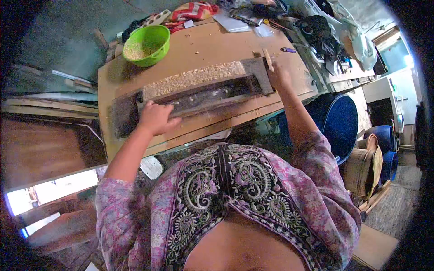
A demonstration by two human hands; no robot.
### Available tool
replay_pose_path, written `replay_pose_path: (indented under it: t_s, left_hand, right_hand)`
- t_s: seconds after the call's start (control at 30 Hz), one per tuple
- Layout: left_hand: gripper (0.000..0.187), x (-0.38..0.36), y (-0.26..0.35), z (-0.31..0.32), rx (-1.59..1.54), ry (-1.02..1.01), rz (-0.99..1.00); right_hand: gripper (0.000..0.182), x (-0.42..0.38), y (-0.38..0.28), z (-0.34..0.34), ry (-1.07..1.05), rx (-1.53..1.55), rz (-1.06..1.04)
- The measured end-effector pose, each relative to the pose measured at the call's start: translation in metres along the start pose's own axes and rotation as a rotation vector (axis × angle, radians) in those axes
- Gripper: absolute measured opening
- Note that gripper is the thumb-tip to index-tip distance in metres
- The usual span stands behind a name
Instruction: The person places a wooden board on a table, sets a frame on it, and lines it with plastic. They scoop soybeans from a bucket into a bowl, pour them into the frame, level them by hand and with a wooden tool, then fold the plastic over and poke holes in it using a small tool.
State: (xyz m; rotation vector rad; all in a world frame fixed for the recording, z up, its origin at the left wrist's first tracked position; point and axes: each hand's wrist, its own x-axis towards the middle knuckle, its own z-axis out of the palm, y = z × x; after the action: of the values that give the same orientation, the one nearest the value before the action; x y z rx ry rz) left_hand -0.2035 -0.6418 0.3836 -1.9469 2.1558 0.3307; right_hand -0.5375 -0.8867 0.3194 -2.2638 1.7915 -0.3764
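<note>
A long dark frame or tray [124, 116] lies across the table in front of me. A band of small pale pieces [194, 79] fills its far side, and a few loose bits lie in the dark recess nearer to me. My left hand [156, 118] rests at the near left edge of the recess, thumb spread away from the fingers. Past the right end, my right hand [279, 77] is closed around a short, pale, wooden-looking stick [267, 58], which points away from me. Its lower part is hidden by the fingers.
On the brown board tabletop [212, 47], a green bowl [159, 55] holds more pale pieces at the back left. A purple lighter-like object [288, 50] lies at the right. Cloth, papers and bags crowd the far edge. A blue barrel [341, 128] stands at the right.
</note>
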Motion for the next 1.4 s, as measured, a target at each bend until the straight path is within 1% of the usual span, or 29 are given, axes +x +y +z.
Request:
replay_pose_path:
  t_s: [0.03,0.07,0.13,0.17,0.23,0.27,0.3,0.33,0.37,0.4,0.43,0.47,0.53,0.6,0.63,0.67,0.73,0.87,0.93,0.97,1.0,1.07,1.13,1.2,1.23,1.3,1.33,1.37,1.4]
  left_hand:
    - [0.042,0.008,0.015,-0.013,0.003,-0.126,-0.03]
    - [0.042,0.019,0.022,-0.008,0.007,-0.119,-0.028]
    - [0.043,0.044,0.031,0.018,-0.13,0.215,0.112]
    - [0.043,0.056,0.039,0.022,-0.13,0.217,0.115]
    - [0.047,0.072,0.052,0.028,-0.118,0.465,0.239]
    - [0.047,0.075,0.055,0.031,-0.121,0.466,0.245]
    - [0.052,0.078,0.056,0.034,-0.078,0.471,0.191]
    - [0.058,0.08,0.057,0.035,-0.034,0.477,0.135]
    - [0.058,0.08,0.054,0.036,-0.034,0.483,0.14]
    - [0.061,0.078,0.049,0.037,-0.035,0.43,0.115]
    - [0.065,0.075,0.045,0.037,-0.038,0.374,0.089]
    - [0.065,0.071,0.042,0.038,-0.039,0.376,0.091]
    - [0.067,0.062,0.037,0.036,-0.035,0.401,0.041]
    - [0.068,0.057,0.029,0.037,-0.03,0.364,0.02]
    - [0.069,0.054,0.021,0.042,-0.018,0.36,-0.012]
    - [0.069,0.049,0.013,0.046,-0.005,0.355,-0.047]
    - [0.069,0.032,-0.003,0.046,0.017,0.4,-0.088]
    - [0.069,-0.004,-0.03,0.049,0.037,0.326,-0.262]
    - [0.069,-0.02,-0.042,0.05,0.042,0.401,-0.274]
    - [0.068,-0.025,-0.043,0.047,0.003,0.339,-0.31]
    - [0.068,-0.024,-0.048,0.054,-0.003,0.339,-0.333]
    - [0.068,-0.022,-0.056,0.069,-0.123,0.482,-0.243]
    - [0.069,-0.026,-0.058,0.068,-0.175,0.531,-0.26]
    - [0.07,-0.025,-0.063,0.077,-0.496,0.653,-0.155]
    - [0.071,-0.025,-0.067,0.081,-0.61,0.759,-0.098]
    - [0.071,-0.034,-0.07,0.088,-0.653,0.778,-0.097]
    - [0.071,-0.035,-0.073,0.087,-0.704,0.781,-0.107]
    - [0.071,-0.032,-0.078,0.083,-0.7,0.789,-0.102]
    - [0.073,-0.03,-0.08,0.082,-0.692,0.765,-0.112]
  right_hand:
    - [0.021,0.005,0.018,0.017,-0.033,-0.083,0.082]
    - [0.021,0.004,0.021,0.021,-0.024,-0.083,0.083]
    - [0.027,-0.002,0.028,0.03,-0.047,-0.038,0.092]
    - [0.028,0.015,0.058,0.064,-0.009,0.095,0.156]
    - [0.028,0.013,0.053,0.061,-0.013,0.082,0.171]
    - [0.028,0.012,0.05,0.058,-0.016,0.07,0.184]
    - [0.028,0.006,0.042,0.045,-0.011,0.068,0.189]
    - [0.028,-0.007,0.029,0.022,0.007,0.099,0.122]
    - [0.029,-0.019,0.016,0.005,0.026,0.13,0.053]
    - [0.029,-0.028,0.007,-0.001,0.033,0.127,0.054]
    - [0.028,-0.039,-0.001,-0.004,0.057,0.241,-0.017]
    - [0.027,-0.051,-0.012,-0.007,0.079,0.355,-0.087]
    - [0.026,-0.082,-0.047,-0.027,0.063,0.22,-0.345]
    - [0.026,-0.098,-0.055,-0.011,-0.05,0.245,-0.354]
    - [0.027,-0.102,-0.06,-0.008,-0.073,0.183,-0.337]
    - [0.027,-0.102,-0.061,-0.006,-0.072,0.184,-0.341]
    - [0.029,-0.101,-0.059,0.002,-0.095,0.191,-0.258]
    - [0.027,-0.099,-0.047,0.01,-0.028,0.185,-0.28]
    - [0.026,-0.097,-0.05,0.002,-0.042,0.145,-0.322]
    - [0.027,-0.098,-0.052,0.001,-0.086,0.123,-0.209]
    - [0.027,-0.096,-0.052,0.001,-0.094,0.122,-0.23]
    - [0.03,-0.094,-0.055,-0.004,-0.099,0.088,-0.199]
    - [0.033,-0.089,-0.069,-0.011,-0.072,0.012,-0.179]
    - [0.036,-0.079,-0.087,-0.016,0.064,0.114,-0.162]
    - [0.04,-0.063,-0.098,-0.01,0.087,0.169,-0.174]
    - [0.044,-0.03,-0.134,0.002,-0.009,0.337,-0.233]
    - [0.05,-0.007,-0.15,0.021,-0.078,0.515,-0.273]
    - [0.053,0.004,-0.183,0.025,-0.056,0.563,-0.356]
    - [0.061,0.032,-0.204,0.046,-0.307,0.736,-0.267]
